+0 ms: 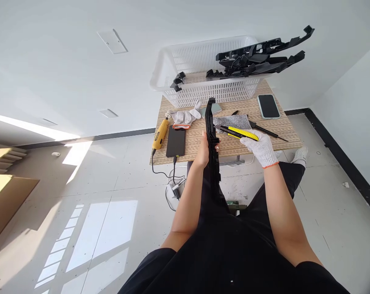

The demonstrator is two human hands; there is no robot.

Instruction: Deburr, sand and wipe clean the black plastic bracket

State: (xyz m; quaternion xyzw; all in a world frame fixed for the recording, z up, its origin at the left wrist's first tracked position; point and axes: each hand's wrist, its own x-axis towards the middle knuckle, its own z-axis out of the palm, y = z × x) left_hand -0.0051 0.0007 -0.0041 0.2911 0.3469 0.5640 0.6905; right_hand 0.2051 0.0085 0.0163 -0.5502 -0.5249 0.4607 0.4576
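Observation:
My bare left hand (204,152) is closed round a long black plastic part (211,134) that runs from my lap up over the small wooden table (197,149). My right hand (260,146), in a white knit glove with an orange cuff, grips a yellow and black utility knife (238,132). The knife's tip points left and lies close to the black part. A grey cloth (233,121) lies under the knife.
A white slatted basket (203,87) at the table's far edge holds several black plastic parts (258,57). Also on the table: a white glove (185,116), a yellow corded tool (160,133), a dark phone (175,141), a second phone (268,106), thin black tools (269,132).

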